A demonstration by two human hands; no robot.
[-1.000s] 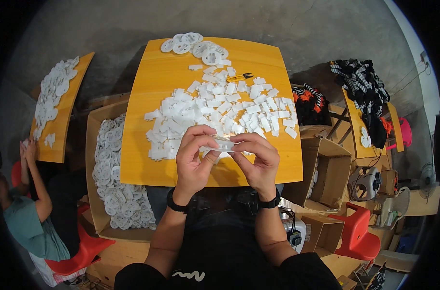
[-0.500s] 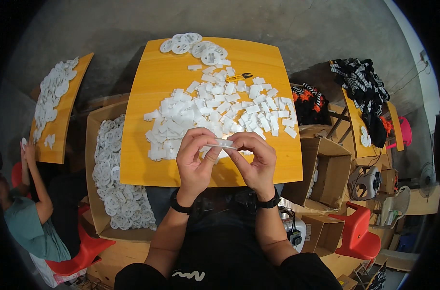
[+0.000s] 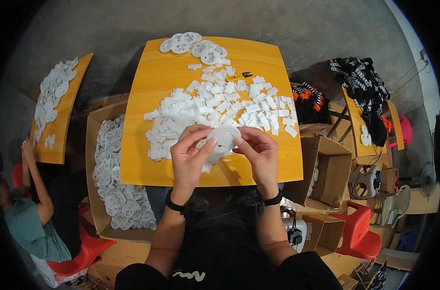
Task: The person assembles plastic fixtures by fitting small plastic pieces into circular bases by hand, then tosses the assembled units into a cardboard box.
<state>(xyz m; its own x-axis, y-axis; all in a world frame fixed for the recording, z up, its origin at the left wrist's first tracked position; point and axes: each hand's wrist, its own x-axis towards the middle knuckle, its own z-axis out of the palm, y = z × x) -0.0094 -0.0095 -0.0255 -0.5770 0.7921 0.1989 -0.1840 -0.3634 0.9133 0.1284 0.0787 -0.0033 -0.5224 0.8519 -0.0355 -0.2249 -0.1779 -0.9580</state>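
Between my two hands I hold a round white plastic disc point(image 3: 223, 137), its flat face turned up toward me. My left hand point(image 3: 191, 153) pinches its left edge, thumb on the face and fingers behind. At the opposite edge my right hand point(image 3: 259, 153) grips it the same way. Beneath and beyond the hands lies a wide heap of small white rectangular pieces point(image 3: 181, 113) on the yellow wooden table point(image 3: 142, 171). Yellow-handled thread snips point(image 3: 239, 77) rest at the heap's far side. More white discs point(image 3: 210, 56) are gathered at the table's far left.
A cardboard box point(image 3: 100, 217) full of white discs stands left of the table. At right are an open cardboard box point(image 3: 328, 174) and a red chair point(image 3: 357, 234). Another person point(image 3: 34, 217) works at a side table point(image 3: 70, 116) on the left.
The disc was seen nearly edge-on and is now tilted so its round face shows. My hands have moved slightly apart, still gripping it.
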